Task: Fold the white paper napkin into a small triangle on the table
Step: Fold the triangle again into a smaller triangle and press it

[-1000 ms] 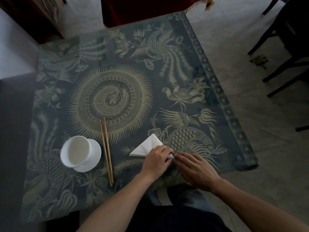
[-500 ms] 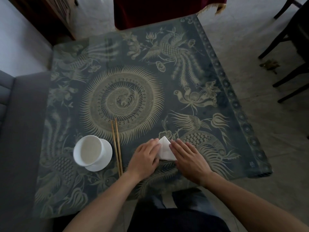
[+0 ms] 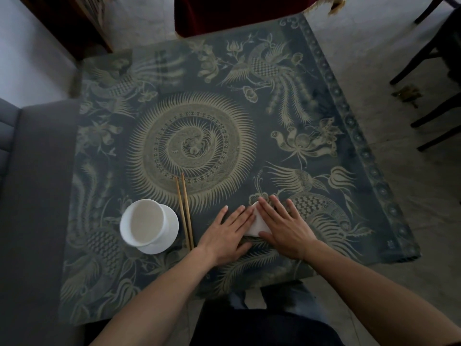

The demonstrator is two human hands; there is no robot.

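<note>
The white paper napkin [image 3: 258, 223] lies folded small on the patterned table [image 3: 324, 101], near its front edge. Only a narrow white wedge of it shows between my hands. My left hand [image 3: 225, 233] lies flat, palm down, fingers spread, over the napkin's left part. My right hand [image 3: 282, 223] presses flat on its right part, fingers stretched out and pointing away from me. Neither hand grips the napkin; both rest on top of it. The napkin's outline under the palms is hidden.
A white cup on a white saucer [image 3: 148, 226] stands left of my hands. A pair of wooden chopsticks [image 3: 184, 211] lies between the cup and my left hand. Dark chair legs [image 3: 429, 103] stand on the floor to the right; a grey sofa [image 3: 30, 196] borders the left.
The napkin went from a larger triangle to a smaller folded shape. Both hands went from pinching its corner to lying flat on it, fingers stretched out.
</note>
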